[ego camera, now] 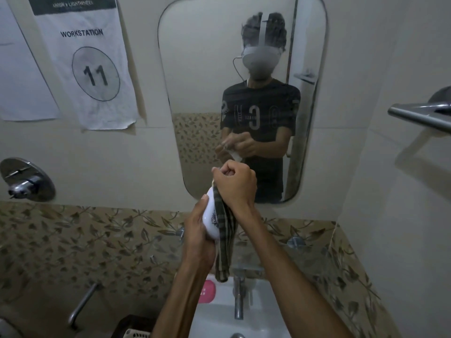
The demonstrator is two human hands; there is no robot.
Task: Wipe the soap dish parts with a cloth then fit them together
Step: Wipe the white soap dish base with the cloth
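My left hand holds a white soap dish part with a dark printed motif, raised in front of the mirror. My right hand is closed on a striped green cloth, pressing it against the dish part's right side. The cloth's loose end hangs down toward the tap. The dish part's inner face is hidden behind the cloth and my fingers. A pink object, possibly soap or another dish part, lies at the sink's back left edge.
Below my arms are a white sink and a chrome tap. A mirror hangs on the wall ahead. A chrome towel rail juts out at right, a wall valve at left, a dark basket bottom left.
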